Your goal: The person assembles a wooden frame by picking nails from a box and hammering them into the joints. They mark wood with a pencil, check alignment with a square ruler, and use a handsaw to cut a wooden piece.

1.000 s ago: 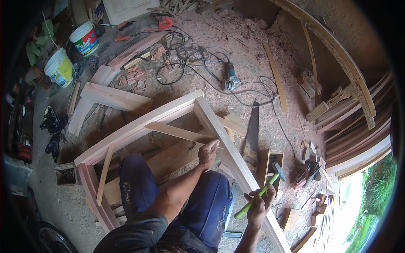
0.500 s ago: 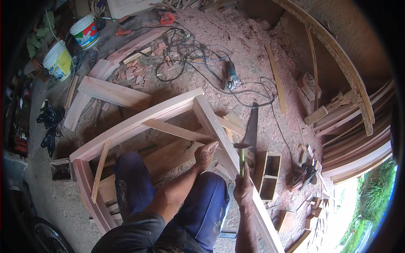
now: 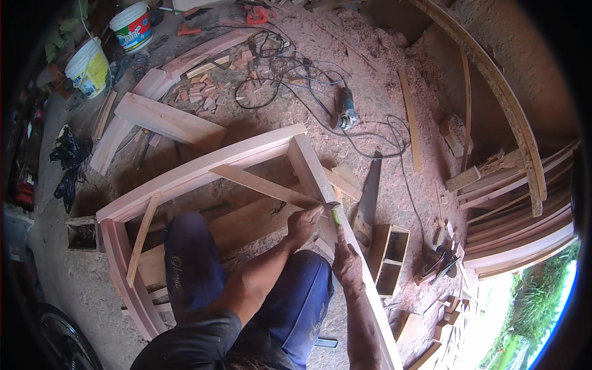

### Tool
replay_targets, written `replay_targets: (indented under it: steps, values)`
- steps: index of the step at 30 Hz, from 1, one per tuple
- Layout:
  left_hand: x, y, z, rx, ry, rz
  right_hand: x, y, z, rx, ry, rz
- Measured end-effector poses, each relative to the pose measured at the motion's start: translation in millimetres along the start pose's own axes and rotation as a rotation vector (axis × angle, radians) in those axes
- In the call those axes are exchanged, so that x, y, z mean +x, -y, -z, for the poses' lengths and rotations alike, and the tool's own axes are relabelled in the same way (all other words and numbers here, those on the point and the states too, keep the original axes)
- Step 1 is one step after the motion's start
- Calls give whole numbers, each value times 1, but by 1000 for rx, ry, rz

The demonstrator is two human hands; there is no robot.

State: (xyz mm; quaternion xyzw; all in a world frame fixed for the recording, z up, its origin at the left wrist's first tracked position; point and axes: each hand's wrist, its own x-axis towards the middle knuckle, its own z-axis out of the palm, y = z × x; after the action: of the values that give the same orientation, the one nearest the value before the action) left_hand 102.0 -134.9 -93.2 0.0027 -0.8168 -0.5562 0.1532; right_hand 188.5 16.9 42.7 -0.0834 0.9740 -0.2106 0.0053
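Note:
My right hand [image 3: 347,264] is wrapped round the green handle of a hammer [image 3: 335,216]. Its dark head is at the frame's right-hand beam, close by the fingers of my left hand [image 3: 304,224]. Those fingers are pinched together at the lower end of a thin diagonal wooden brace [image 3: 265,186]; what they hold is too small to make out. The brace runs across the corner of a large pale-pink wooden frame [image 3: 203,168] around my knees. A second thin brace [image 3: 143,240] crosses the frame's left corner.
Right of the frame lie a handsaw [image 3: 370,188], an open two-compartment wooden box [image 3: 390,260] and a hand plane [image 3: 439,262]. Farther off is an angle grinder [image 3: 346,110] with its looping cable. Paint buckets [image 3: 131,28], offcuts [image 3: 200,95] and stacked curved timbers [image 3: 521,237] lie around.
The hammer has come down and left, from raised above the beam to beside my left hand. My left hand stays at the brace's end. The view has shifted slightly.

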Motion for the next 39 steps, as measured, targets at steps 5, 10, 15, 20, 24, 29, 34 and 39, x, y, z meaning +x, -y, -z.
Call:
replay_targets:
  steps: [5, 10, 15, 20, 24, 29, 34, 39]
  values:
    - [-3, -5, 1, -25, 74, 72, -2, -1, 0, 11, -7, -13]
    - [-1, -1, 0, -32, -25, -21, 3, -5, -1, -15, 24, 32]
    - [-1, 0, 0, -8, -25, -22, 3, 1, 2, 1, 44, 26]
    - [0, -5, 3, -24, 54, 8, 7, -9, -1, -111, 119, 16]
    - [0, -2, 2, 3, -17, -38, 7, 4, 7, -72, 52, 62]
    - [-3, 4, 3, 8, 57, 15, 6, 4, 5, -110, 159, -15]
    - [-1, 0, 0, 47, 90, 36, 3, 3, 5, -109, 129, -20]
    - [6, -5, 5, 45, 83, 5, -6, -2, -1, 51, -63, 20]
